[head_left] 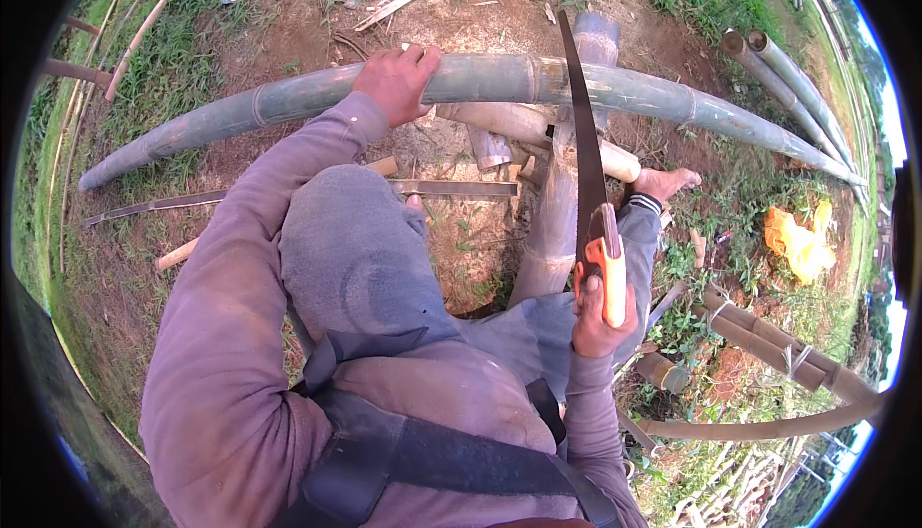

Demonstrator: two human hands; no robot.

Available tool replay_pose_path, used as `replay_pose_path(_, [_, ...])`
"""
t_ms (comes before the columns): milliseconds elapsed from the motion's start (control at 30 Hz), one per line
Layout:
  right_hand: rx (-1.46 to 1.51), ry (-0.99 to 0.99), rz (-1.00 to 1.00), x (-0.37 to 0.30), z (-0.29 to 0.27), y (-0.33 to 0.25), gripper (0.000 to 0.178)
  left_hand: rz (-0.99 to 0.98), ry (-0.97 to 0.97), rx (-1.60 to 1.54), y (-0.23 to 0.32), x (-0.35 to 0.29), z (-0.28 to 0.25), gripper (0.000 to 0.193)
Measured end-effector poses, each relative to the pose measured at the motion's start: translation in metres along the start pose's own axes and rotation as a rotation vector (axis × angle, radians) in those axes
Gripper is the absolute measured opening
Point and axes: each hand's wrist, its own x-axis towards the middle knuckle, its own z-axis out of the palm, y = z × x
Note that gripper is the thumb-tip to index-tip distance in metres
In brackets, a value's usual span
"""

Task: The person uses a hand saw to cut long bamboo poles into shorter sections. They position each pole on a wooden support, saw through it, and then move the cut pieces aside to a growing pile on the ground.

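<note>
From my remote station I see the long green-grey bamboo pole [322, 93] in one unbroken length, laid across the thick weathered bamboo log [545, 240] near its far end; no finished cut shows, and I can't tell whether the blade has bitten. Left hand [398, 84] curls over the pole, gripping it left of the dark-bladed, orange-handled saw [589, 158]. Right hand [603, 320] wraps the handle, pole well ahead.

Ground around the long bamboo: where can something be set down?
Free: dirt between the bamboo pole, bamboo strip and left sleeve; sawdusty dirt beyond the pole, between left hand and handsaw. Crowded: beneath the handsaw, where bamboo pieces cross.
</note>
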Motion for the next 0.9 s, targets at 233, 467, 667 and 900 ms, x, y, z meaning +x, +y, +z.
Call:
replay_pose_path(233, [-0.100,-0.024,-0.160,0.072,0.044,0.025,0.015,-0.027,0.046,-0.054,-0.009,-0.005,0.005,0.081])
replay_pose_path(467, [0.179,0.064,-0.075,0.108,0.069,0.087,0.014,0.041,-0.296,-0.149,-0.025,0.030,-0.016,0.089])
replay_pose_path(667, [0.373,-0.008,0.058,0.087,0.065,0.095,0.015,-0.061,-0.457,-0.285,-0.043,0.002,-0.024,0.083])
replay_pose_path(900, [0.044,0.055,-0.237,0.067,0.063,0.029,0.042,-0.123,-0.324,-0.203,-0.024,-0.021,-0.044,0.081])
